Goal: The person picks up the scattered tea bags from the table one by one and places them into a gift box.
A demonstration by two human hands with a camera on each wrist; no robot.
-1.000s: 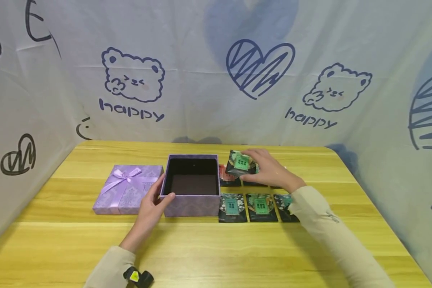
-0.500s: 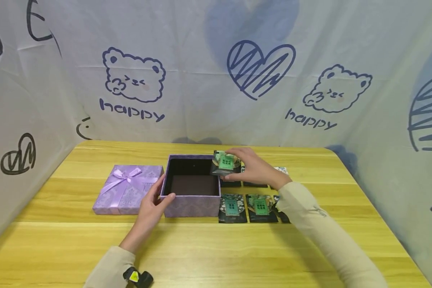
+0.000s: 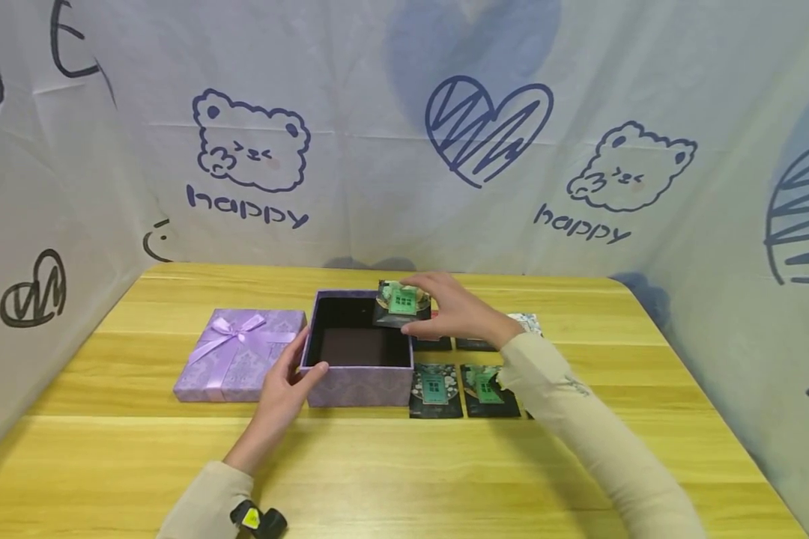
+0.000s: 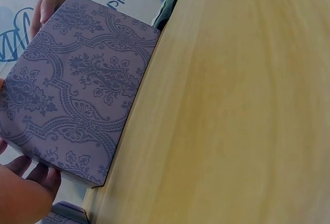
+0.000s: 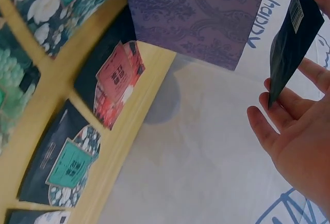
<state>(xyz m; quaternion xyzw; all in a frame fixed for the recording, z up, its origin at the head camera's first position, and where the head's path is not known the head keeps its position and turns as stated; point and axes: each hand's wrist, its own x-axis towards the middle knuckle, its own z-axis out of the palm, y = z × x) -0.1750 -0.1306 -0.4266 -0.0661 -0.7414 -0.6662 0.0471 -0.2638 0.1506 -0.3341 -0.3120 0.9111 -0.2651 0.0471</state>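
In the head view an uncovered purple patterned box [image 3: 359, 385] with a dark inside stands mid-table. My left hand [image 3: 285, 385] grips its left side, thumb at the front rim and fingers along the side wall. Over the box's right rear part, my right hand [image 3: 450, 308] pinches a black sachet with a green label [image 3: 401, 301] between thumb and fingers. That sachet's dark back [image 5: 296, 38] with a barcode shows in the right wrist view. The left wrist view shows the box's patterned wall [image 4: 82, 90], with fingertips against its lower edge.
The purple lid [image 3: 239, 355] with a ribbon bow lies left of the box. Right of the box, several flat sachets lie in two rows, among them a teal-labelled one [image 3: 435, 391] and a red-labelled one [image 5: 116, 82]. A printed curtain [image 3: 371, 150] hangs behind the table.
My right hand has carried the green-labelled sachet leftward, from above the back row of sachets to over the box. My left hand and the box have stayed in place.
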